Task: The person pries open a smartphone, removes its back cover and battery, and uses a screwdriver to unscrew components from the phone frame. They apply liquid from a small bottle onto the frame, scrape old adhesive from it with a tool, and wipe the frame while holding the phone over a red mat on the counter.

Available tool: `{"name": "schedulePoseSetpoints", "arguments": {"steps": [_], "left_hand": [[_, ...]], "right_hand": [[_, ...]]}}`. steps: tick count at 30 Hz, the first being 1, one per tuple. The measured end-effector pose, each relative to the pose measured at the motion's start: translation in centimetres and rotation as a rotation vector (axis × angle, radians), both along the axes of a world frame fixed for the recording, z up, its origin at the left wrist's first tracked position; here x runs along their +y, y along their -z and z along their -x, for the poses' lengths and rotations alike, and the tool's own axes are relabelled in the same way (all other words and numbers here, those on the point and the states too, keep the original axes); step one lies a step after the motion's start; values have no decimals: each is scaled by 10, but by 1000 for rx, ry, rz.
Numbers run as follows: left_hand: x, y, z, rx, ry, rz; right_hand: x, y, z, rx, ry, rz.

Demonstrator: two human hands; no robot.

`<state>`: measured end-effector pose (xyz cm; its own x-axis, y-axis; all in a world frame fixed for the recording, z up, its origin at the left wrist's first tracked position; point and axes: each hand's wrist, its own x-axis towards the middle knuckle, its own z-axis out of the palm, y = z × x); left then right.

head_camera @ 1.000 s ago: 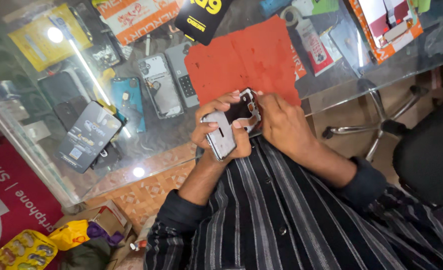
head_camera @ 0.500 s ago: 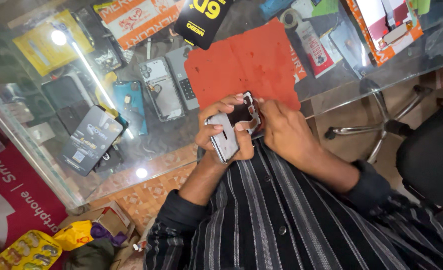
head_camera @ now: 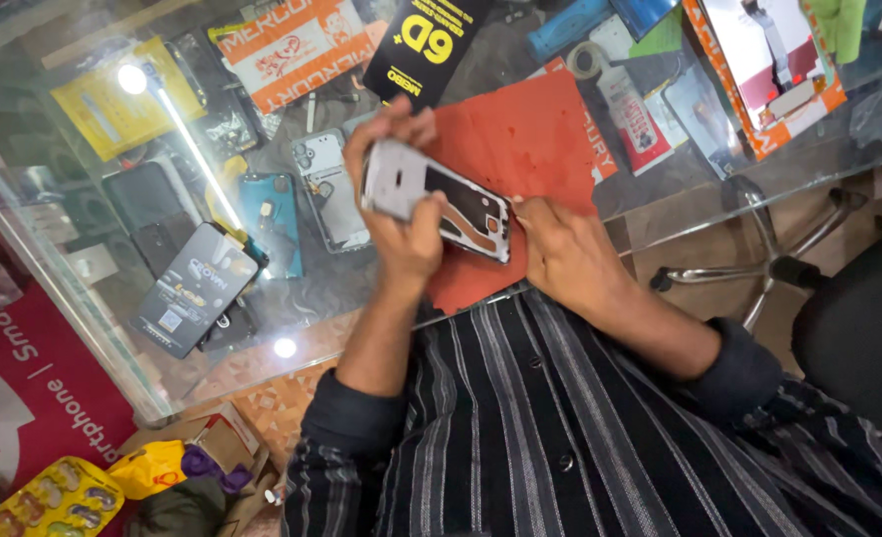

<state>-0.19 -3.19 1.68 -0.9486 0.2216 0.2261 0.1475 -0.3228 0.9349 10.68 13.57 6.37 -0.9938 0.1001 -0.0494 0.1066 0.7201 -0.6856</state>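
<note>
Both hands work the opened phone: my left hand clamps it, my right hand seemingly pinches its lower edge; prying needs steadiness.

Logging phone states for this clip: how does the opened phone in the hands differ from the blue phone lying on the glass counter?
The opened phone is held tilted above the red mat, gripped by the left hand with the right hand at its end; the blue phone lies flat, untouched. The opened phone is silver-grey with dark insides; the blue phone shows a teal back. Both lie back-up.
</note>
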Motion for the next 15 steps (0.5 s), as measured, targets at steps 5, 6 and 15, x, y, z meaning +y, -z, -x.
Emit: {"name": "schedulePoseSetpoints", "arguments": {"steps": [5, 6, 15], "left_hand": [[3, 10, 33, -212, 56, -28], [3, 10, 34, -228, 58, -44], [4, -2, 31, -276, 69, 11]], "right_hand": [[12, 8, 2, 4, -21, 43], [14, 9, 1, 52, -5, 74], [30, 14, -9, 67, -60, 211]]}}
